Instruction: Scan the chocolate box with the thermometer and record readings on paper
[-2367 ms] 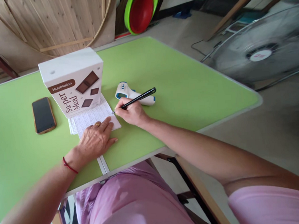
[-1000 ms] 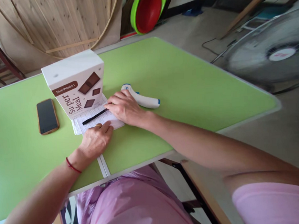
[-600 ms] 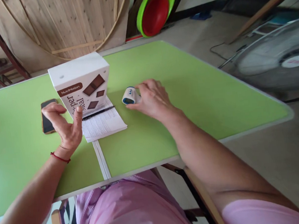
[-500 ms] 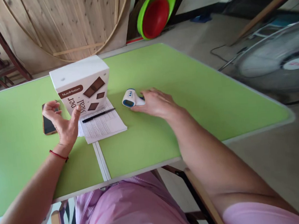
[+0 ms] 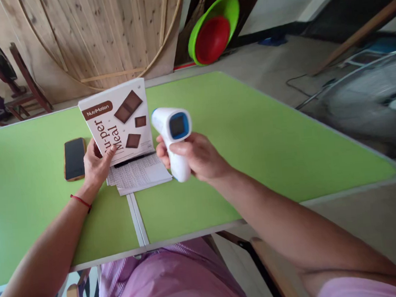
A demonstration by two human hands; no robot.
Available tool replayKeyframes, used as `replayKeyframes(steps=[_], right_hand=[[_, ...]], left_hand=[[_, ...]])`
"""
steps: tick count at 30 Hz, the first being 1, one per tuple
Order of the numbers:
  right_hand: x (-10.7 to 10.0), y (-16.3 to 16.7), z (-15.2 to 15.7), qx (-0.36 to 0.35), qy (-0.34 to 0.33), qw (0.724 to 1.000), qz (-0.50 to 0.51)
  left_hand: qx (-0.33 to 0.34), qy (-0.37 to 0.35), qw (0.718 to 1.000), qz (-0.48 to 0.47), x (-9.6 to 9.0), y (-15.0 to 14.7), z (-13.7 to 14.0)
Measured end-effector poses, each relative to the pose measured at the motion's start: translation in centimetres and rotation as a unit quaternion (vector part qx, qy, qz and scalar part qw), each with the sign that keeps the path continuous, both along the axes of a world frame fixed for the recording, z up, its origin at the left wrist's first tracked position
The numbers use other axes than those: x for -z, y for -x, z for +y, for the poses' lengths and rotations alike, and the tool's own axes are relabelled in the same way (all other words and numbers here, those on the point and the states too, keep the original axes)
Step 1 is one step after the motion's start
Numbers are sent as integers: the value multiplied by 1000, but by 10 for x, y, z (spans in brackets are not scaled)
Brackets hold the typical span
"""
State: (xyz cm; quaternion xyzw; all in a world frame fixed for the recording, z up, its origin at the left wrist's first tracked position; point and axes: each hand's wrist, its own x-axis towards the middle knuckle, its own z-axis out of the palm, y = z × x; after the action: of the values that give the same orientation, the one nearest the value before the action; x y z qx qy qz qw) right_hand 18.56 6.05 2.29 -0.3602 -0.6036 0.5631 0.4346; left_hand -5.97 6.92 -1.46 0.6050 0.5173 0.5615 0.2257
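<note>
Wrapping tight around the white grip, the fingers point(image 5: 198, 149) of the right hand point(image 5: 198, 157) have the infrared thermometer point(image 5: 174, 139) clamped and lifted clear of the table, its blue-framed screen turned back toward the wearer so a reading could be seen, and the nose aimed away toward the box. Over on the other side, the left hand point(image 5: 96, 164) is closed on the lower corner of the NutriMotion box point(image 5: 120, 122), thumb across the printed front, fingers hidden behind it, tipping the box upright so its face stands square to the thermometer. That looks like a steadying hold rather than a lift; the box's bottom edge sits at the paper. Just under both hands lies the printed sheet point(image 5: 138, 175), flat on the green table point(image 5: 251, 130), with a black pen point(image 5: 130, 159) resting across its top edge, tucked against the foot of the box and out of the way. Left of the box, a phone point(image 5: 74, 158) lies face up, near the left hand but untouched. Beyond the table, a green basin with a red one inside point(image 5: 214, 33) leans against the wall, and a floor fan point(image 5: 379, 102) sits off to the right.
</note>
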Motion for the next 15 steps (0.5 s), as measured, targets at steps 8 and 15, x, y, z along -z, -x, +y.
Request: replayKeyframes(steps=[8, 15], right_hand=[[25, 46, -16, -43, 155, 981, 104], [34, 57, -11, -42, 169, 978, 118]], left_hand=[[-1, 16, 998, 67, -1, 1, -3], [43, 30, 996, 73, 7, 6, 2]])
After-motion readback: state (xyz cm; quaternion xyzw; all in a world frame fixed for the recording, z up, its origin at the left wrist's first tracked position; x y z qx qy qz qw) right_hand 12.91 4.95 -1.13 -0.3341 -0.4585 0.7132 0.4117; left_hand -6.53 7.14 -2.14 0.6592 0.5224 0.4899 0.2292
